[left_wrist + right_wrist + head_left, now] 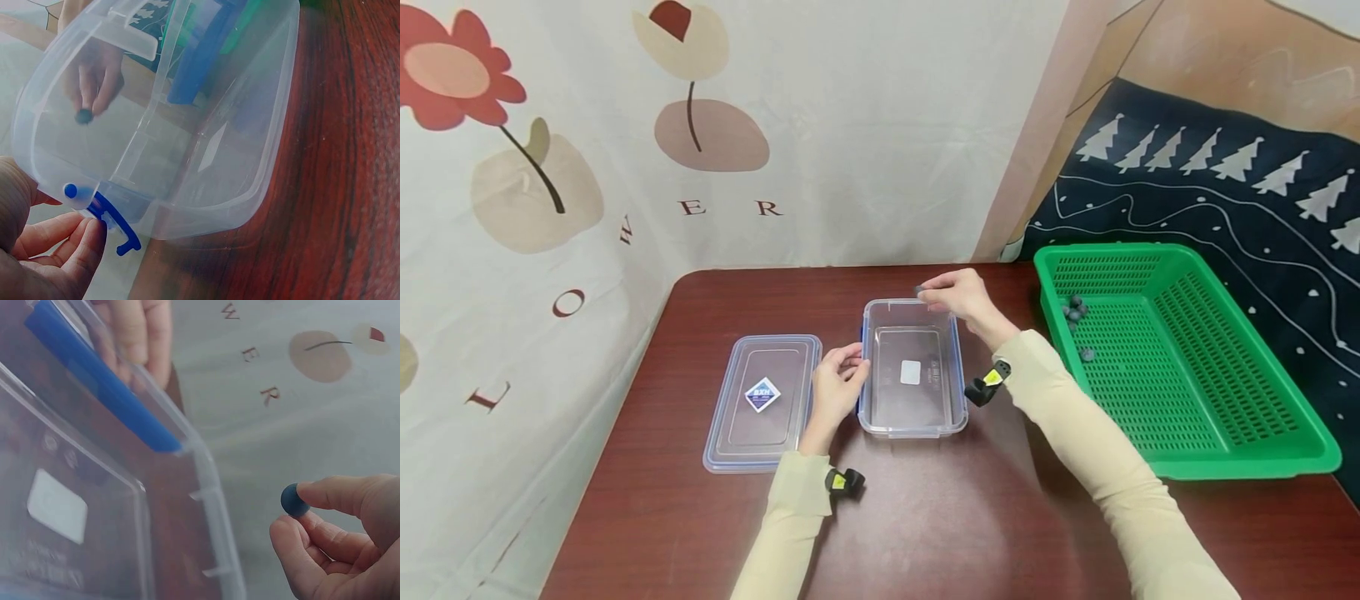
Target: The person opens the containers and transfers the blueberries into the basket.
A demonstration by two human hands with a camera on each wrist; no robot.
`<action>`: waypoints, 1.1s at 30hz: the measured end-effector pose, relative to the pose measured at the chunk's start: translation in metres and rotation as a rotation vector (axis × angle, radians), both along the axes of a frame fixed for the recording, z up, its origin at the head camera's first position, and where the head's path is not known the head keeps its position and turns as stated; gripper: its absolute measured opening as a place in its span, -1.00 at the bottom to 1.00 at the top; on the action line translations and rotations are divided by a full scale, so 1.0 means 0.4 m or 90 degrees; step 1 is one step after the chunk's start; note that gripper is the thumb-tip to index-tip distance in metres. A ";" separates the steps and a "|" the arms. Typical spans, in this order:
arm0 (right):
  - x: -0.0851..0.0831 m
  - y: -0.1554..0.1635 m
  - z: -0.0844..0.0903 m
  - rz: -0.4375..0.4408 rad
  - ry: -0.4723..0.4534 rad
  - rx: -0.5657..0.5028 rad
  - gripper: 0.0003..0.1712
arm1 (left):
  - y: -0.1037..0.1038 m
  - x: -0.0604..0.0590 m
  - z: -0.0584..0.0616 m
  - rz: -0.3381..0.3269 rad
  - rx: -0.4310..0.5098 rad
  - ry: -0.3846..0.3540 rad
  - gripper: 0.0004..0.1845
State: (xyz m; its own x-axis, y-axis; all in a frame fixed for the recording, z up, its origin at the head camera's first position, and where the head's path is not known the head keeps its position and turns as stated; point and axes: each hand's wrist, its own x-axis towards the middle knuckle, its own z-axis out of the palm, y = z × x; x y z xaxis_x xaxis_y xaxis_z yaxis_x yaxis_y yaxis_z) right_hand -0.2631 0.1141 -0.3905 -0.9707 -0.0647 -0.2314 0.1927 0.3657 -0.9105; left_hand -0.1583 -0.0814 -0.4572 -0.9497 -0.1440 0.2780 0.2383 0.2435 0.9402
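A clear plastic box [910, 408] with blue side clasps stands open-topped on the table, a white label on its floor. My left hand [838, 383] grips its left side, with fingers at the blue clasp [115, 219]. Above the far end of the box, my right hand [958, 298] pinches a blueberry [294, 500] between thumb and fingertips. Through the clear wall in the left wrist view, the right hand shows blurred. To the left lies the flat lid [730, 425], clear with a blue rim and a diamond sticker.
A green perforated basket [1210, 462] stands at the right, holding several more blueberries [1075, 310] near its left wall. The brown table [910, 525] meets a flower-printed curtain [865, 167] behind. Dark tree-patterned cloth [1195, 196] hangs beyond the basket.
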 end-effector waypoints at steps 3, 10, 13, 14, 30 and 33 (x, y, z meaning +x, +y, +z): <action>0.004 0.040 0.024 -0.010 -0.007 0.023 -0.65 | 0.004 0.013 0.028 0.000 -0.011 0.009 -0.74; 0.022 0.144 0.069 -0.041 0.005 0.041 -0.60 | 0.004 0.014 0.028 -0.001 -0.010 0.008 -0.74; 0.036 0.197 0.081 -0.056 0.026 0.020 -0.58 | 0.003 0.015 0.029 0.000 -0.007 0.002 -0.74; 0.041 0.216 0.085 -0.059 0.031 0.015 -0.57 | 0.002 0.015 0.029 0.000 -0.007 0.000 -0.74; 0.132 0.480 0.056 -0.140 0.053 -0.111 -0.94 | -0.006 0.016 0.031 0.004 -0.012 0.011 -0.75; 0.146 0.520 0.034 -0.151 0.035 -0.111 -0.93 | -0.007 0.015 0.033 0.002 -0.005 0.006 -0.75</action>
